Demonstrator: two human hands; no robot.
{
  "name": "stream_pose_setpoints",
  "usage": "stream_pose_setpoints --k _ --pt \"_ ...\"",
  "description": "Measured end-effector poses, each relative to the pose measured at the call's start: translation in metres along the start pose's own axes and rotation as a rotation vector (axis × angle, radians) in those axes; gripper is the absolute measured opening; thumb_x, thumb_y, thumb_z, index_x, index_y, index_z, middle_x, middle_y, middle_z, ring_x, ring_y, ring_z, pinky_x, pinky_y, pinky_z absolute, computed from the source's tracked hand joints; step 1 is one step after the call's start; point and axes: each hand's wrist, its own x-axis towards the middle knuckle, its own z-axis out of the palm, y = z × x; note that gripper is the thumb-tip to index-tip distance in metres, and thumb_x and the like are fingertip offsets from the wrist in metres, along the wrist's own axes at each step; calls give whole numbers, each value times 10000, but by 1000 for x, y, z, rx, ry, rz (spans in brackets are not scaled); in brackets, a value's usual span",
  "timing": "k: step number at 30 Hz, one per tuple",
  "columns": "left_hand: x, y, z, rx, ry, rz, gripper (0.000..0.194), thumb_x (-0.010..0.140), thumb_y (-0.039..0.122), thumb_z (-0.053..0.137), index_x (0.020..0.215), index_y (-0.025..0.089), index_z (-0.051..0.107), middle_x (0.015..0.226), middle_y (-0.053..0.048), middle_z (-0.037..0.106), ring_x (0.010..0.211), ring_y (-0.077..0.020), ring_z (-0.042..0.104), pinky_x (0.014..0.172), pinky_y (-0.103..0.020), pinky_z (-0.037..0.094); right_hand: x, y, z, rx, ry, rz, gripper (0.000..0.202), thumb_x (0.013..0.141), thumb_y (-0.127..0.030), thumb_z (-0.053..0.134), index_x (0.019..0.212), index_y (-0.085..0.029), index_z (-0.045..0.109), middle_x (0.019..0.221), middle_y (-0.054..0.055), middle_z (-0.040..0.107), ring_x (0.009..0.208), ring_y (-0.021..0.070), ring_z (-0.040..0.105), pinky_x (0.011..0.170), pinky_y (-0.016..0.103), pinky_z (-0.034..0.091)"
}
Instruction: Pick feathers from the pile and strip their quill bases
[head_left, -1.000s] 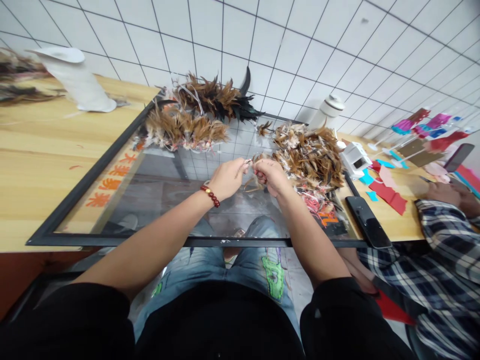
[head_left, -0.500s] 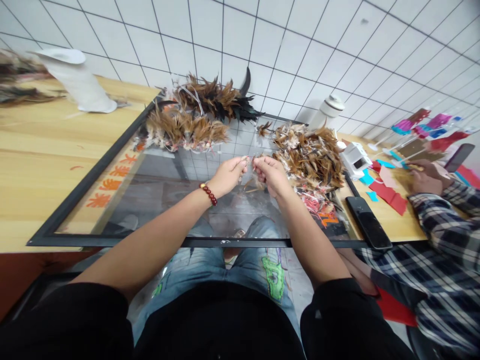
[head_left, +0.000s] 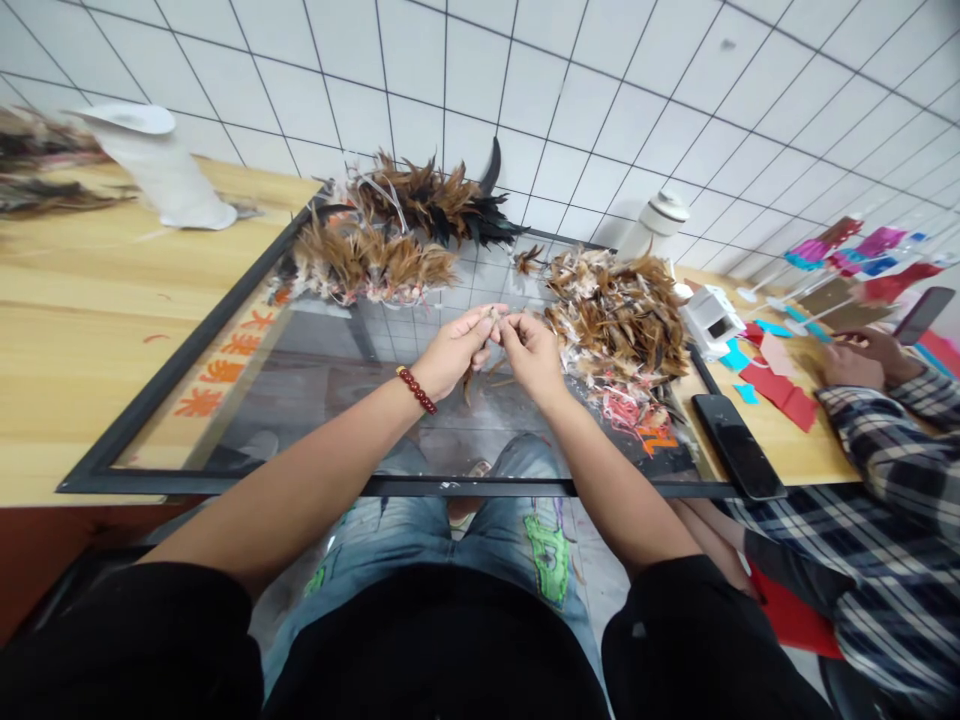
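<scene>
Over the glass panel [head_left: 330, 400], my left hand [head_left: 461, 350] is closed in a pinch. A small brown feather [head_left: 469, 387] hangs below its fingers, the base hidden in the grip. My right hand [head_left: 532, 360] pinches right beside it, its fingertips touching those of the left; what lies between them is too small to make out. Just right of my right hand spreads a large heap of brown feathers [head_left: 626, 310] with pale bases. Beyond my left hand lies a row of tan feather bunches [head_left: 375, 260].
Darker feathers [head_left: 431, 195] lie along the tiled wall. A white roll [head_left: 161, 170] stands at left. At right are pink strands [head_left: 634, 405], a phone [head_left: 736, 445], a white device [head_left: 711, 318], a lidded white container [head_left: 652, 225], and a co-worker's hands [head_left: 862, 360] among coloured scraps.
My hands have come together; the gap between their fingertips has closed. A brown feather now shows hanging below my left hand. The co-worker's hands have shifted slightly.
</scene>
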Motion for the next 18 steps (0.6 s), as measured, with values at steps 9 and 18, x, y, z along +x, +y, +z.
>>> stream_pose_setpoints --k 9,18 --pt "4 15 1 13 220 -13 322 874 446 550 744 151 549 537 32 489 385 -39 375 381 -182 286 0 -8 1 346 -155 246 306 721 -474 679 708 -185 581 569 -56 453 516 75 356 517 216 303" --pt "4 2 -5 435 310 57 261 862 345 549 712 141 607 457 39 483 393 -71 405 432 -205 318 0 -3 -10 -57 -57 -76 208 854 -375 556 766 -190 592 715 -5 515 642 116 430 630 248 346"
